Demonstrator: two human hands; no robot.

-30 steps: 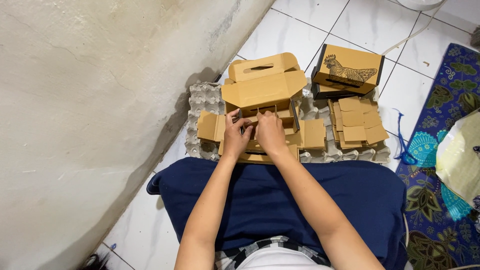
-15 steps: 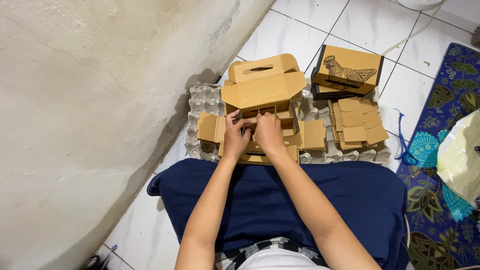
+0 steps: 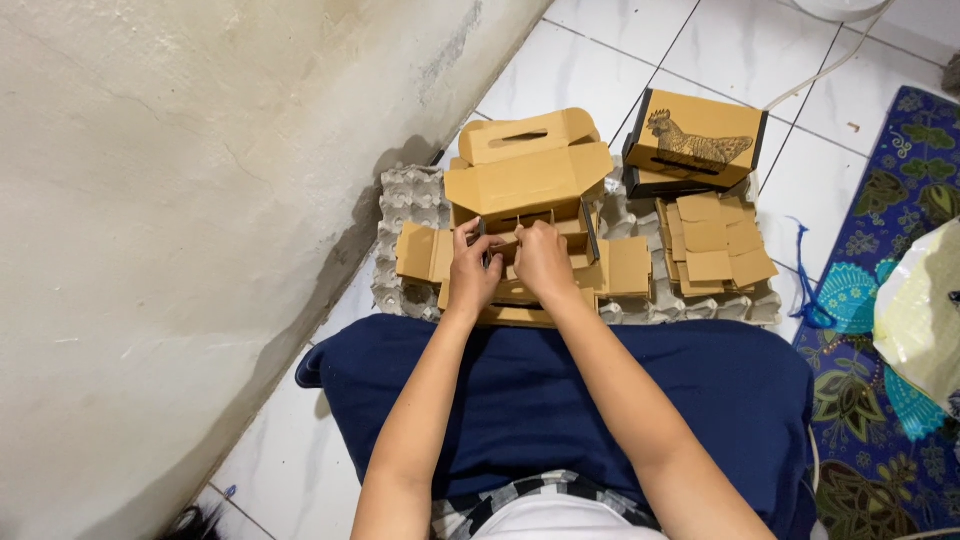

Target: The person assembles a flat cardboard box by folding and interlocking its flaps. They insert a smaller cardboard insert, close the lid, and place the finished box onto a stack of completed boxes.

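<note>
We are fitting the cardboard divider strips (image 3: 512,243) into the open brown carton (image 3: 528,215), which sits on the grey egg tray (image 3: 405,200) just beyond our knees. Our left hand (image 3: 470,268) pinches a strip edge; our right hand (image 3: 543,262) is closed on the neighbouring piece. The carton's long axis runs left to right, its slotted lid flap tipped away from us. Next, we judge, the slots need aligning before pressing down. A stack of flat inserts (image 3: 712,240) lies right of the carton.
</note>
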